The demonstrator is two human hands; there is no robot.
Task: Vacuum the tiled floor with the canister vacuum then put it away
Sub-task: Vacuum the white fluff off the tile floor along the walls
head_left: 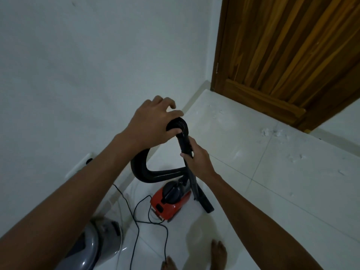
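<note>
The black wand (186, 152) is gripped by the right hand (196, 159), fingers curled round its upper part, just below the bend where the ribbed hose (155, 173) joins it. That bend is held by the left hand (152, 121), thumb tucked under the hose and fingers loosely curled over its top.

Nearest the viewer, bare feet (219, 252) are seen at 6 o'clock on the white tiled floor (253, 191), and a grey rounded appliance (97, 246) stands at 7 o'clock against the wall. A thin black cord (136, 221) is looped across the tiles between that appliance and the red canister vacuum (169, 201), which sits just below the frame's centre. The hose is looped from the canister toward 9 o'clock and up to the hands. The wand's floor nozzle (204, 203) rests on the tiles just beside the canister, toward 3 o'clock. Farther off, white debris (272, 132) is scattered toward 2 o'clock, before a wooden door (292, 55).
</note>
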